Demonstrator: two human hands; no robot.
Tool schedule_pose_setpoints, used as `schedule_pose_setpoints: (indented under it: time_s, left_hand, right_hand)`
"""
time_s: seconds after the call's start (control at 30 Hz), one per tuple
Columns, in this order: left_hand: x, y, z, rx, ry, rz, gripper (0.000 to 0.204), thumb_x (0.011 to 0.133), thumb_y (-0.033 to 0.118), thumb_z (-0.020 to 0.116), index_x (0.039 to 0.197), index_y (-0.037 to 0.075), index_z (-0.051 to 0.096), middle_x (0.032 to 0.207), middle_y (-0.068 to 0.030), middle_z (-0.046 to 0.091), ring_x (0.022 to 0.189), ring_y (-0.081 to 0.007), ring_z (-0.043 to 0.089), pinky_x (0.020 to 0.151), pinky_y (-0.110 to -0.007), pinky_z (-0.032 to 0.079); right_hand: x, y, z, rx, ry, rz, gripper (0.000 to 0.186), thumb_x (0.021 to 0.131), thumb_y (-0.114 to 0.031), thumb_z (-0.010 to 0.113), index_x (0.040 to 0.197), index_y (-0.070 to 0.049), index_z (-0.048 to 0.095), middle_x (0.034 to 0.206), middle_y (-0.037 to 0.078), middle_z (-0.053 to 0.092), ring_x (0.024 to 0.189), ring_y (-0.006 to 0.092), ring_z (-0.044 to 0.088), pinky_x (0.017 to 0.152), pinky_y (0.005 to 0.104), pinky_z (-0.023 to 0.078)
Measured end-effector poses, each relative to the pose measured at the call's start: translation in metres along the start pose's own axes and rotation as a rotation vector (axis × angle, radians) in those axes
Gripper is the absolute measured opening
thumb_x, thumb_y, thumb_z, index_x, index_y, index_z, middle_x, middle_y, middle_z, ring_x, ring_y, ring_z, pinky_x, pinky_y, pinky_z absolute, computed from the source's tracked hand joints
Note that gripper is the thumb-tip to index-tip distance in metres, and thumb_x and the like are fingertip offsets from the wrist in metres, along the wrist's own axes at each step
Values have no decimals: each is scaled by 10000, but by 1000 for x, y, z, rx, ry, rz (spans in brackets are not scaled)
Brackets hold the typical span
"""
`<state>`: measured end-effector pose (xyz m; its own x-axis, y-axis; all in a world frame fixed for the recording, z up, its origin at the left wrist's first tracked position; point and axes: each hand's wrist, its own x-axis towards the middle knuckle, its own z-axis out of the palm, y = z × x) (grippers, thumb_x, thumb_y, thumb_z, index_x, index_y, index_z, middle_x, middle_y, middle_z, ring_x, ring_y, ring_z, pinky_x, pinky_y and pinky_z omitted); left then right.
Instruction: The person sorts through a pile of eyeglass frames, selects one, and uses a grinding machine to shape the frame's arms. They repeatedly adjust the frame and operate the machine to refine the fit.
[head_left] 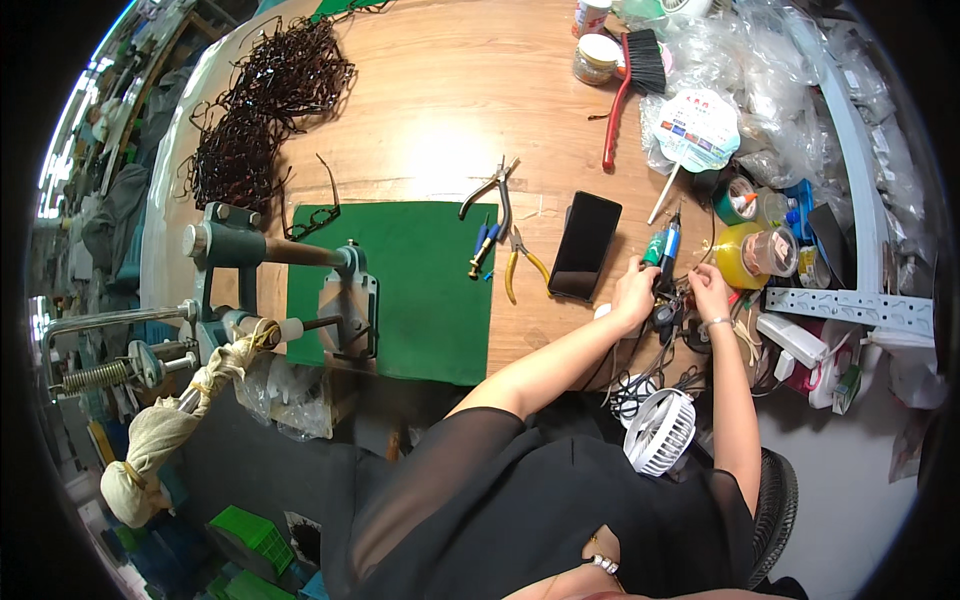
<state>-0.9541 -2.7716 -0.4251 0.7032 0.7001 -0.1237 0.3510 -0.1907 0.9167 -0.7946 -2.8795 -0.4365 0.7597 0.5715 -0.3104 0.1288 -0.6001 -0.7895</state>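
My left hand point(633, 294) is at the right side of the wooden table, fingers curled beside a green-handled tool point(654, 247) and a blue pen-shaped tool point(671, 243). My right hand point(711, 290) faces it, its fingertips pinched together at the edge of a tangle of black cables point(664, 318). What either hand grips is too small to make out. A black smartphone point(587, 245) lies left of my left hand. Right of my right hand stands a yellow container point(738, 255) with a clear tub point(772, 252) against it.
Pliers with yellow handles point(514, 268), dark-handled pliers point(499, 191) and blue screwdrivers point(483, 247) lie by a green mat point(430, 300). A hand press point(290, 250) stands left. Spectacle frames point(265, 110) are heaped far left. A red brush point(620, 110), round fan point(697, 130) and white electric fan point(660, 432) lie right.
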Motion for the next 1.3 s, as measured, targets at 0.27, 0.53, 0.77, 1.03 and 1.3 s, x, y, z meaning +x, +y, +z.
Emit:
schedule_pose_setpoints:
  time_s: [0.27,0.53,0.77,1.03,1.3]
  left_hand:
    - [26,-17,35,130,184,-213,314,789,93,464,1097,29,455,1128,-267,387,981,-388,461,822,-433,399]
    - [-99,-17,-90,-14,-188,304,262,744,65,544,1004,43,527,1093,-172,487,1021,-339,463,853,-403,394]
    - [-168,-81,-209,126,247,-103,186,782,53,534,965,27,562,917,-122,565,799,-247,573,714,-309,463]
    - [-205,-102,-268,-64,276,-240,208,799,64,535,1003,26,553,924,-115,571,787,-200,579,705,-284,462]
    - [-180,-134,-254,-211,-10,-33,216,814,49,523,1008,-44,539,968,-134,579,891,-173,555,801,-286,440]
  right_hand:
    - [-29,-27,3,-72,-87,-59,346,798,-126,587,1083,22,458,802,31,529,691,75,503,620,202,433]
    - [-60,-158,77,-111,-54,-494,212,792,-124,579,976,-18,567,834,83,572,702,119,559,651,233,465]
    - [-79,-181,244,-209,-342,-749,166,770,-174,559,884,-57,588,861,125,537,771,270,561,667,355,472]
    - [-93,-151,295,-532,-101,-838,126,729,-109,545,824,-29,525,887,158,485,723,318,536,640,399,460]
    - [-88,-169,302,-664,-224,-653,156,631,-116,571,745,-10,578,831,201,527,768,353,537,664,438,452]
